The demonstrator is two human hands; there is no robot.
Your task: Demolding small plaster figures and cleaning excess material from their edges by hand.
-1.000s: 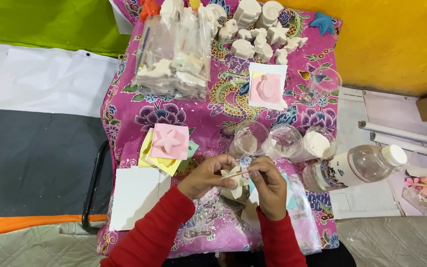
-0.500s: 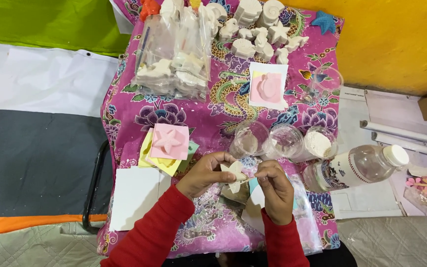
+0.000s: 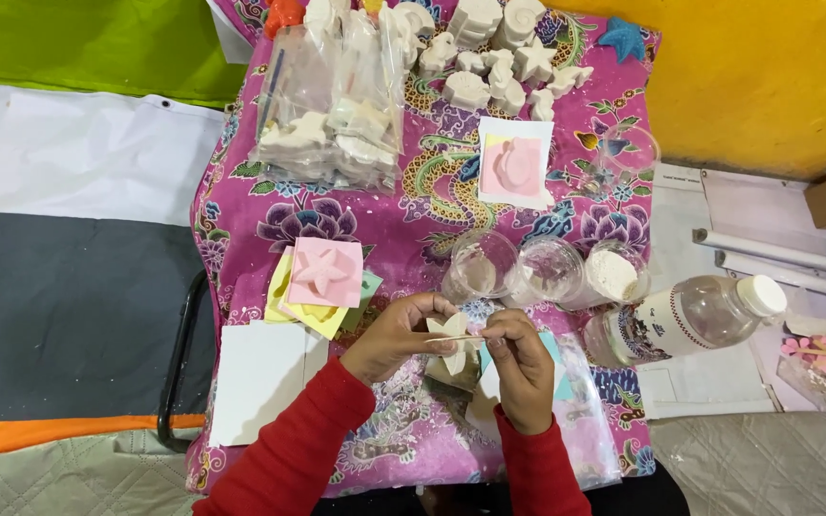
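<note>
Holding a white plaster star (image 3: 453, 336) pinched in the left hand (image 3: 396, 336) over the pink flowered cloth (image 3: 241, 205), scraping its edge with a thin stick (image 3: 466, 338) pinched in the right hand (image 3: 518, 368), with many white plaster figures (image 3: 499, 62) already finished behind.

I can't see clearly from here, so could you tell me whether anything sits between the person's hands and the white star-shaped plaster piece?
Nothing visible: left hand holds the white star-shaped plaster piece directly; right hand touches a thin stick to it.
</note>
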